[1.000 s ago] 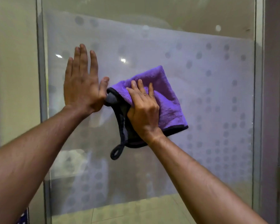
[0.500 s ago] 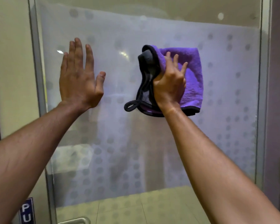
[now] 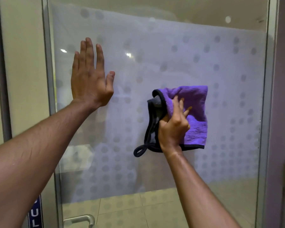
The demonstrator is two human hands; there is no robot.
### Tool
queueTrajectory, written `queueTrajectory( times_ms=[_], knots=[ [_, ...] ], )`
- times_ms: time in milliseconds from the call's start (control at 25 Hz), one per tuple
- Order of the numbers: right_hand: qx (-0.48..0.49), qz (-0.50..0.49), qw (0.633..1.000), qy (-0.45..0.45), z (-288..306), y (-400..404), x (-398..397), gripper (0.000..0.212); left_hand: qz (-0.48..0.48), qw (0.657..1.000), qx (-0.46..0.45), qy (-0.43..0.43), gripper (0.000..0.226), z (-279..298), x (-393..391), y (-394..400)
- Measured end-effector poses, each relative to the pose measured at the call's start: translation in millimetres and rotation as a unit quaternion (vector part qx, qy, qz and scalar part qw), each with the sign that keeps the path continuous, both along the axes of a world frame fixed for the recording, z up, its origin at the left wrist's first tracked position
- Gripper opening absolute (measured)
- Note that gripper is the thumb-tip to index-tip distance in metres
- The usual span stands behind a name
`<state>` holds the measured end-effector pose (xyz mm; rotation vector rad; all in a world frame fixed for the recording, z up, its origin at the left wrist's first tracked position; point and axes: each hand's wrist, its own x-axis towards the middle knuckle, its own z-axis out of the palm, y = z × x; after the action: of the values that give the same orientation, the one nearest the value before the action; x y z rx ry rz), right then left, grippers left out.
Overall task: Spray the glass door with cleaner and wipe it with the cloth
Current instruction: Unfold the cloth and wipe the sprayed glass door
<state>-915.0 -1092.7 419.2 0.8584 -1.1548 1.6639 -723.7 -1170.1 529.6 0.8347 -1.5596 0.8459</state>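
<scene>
- One glass door: frosted, dot-patterned.
- One purple cloth: your right hand grips it against the pane, right of centre.
- Your left hand: fingers straight, flat on the glass.

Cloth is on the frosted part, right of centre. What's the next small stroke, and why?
Probably sweep the purple cloth sideways toward the door's right edge. The right hand presses it on the glass door with dotted frosting uncovered to its right, while the left hand lies flat on the pane, bracing it.
</scene>
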Motion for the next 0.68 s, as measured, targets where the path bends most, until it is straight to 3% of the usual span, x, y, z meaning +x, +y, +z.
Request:
queueTrajectory(
  times_ms=[240,520,600,680],
  knots=[
    [0.058,0.041,0.996,0.05,-17.8,-3.8,19.3,0.063,-0.003,1.0,0.015,-0.013,0.075,0.4,1.9,3.2],
    [0.057,0.068,0.996,0.024,-0.9,20.7,28.6,0.074,-0.035,0.997,0.069,-0.015,0.07,8.0,5.3,38.3],
    [0.056,0.074,0.995,0.023,3.7,27.5,33.2,0.076,-0.087,0.995,0.042,-0.026,0.058,9.7,1.6,54.9],
    [0.061,0.074,0.995,0.022,5.0,32.1,38.2,0.074,-0.201,0.976,0.058,-0.056,0.05,10.9,-5.7,71.9]
  ],
)
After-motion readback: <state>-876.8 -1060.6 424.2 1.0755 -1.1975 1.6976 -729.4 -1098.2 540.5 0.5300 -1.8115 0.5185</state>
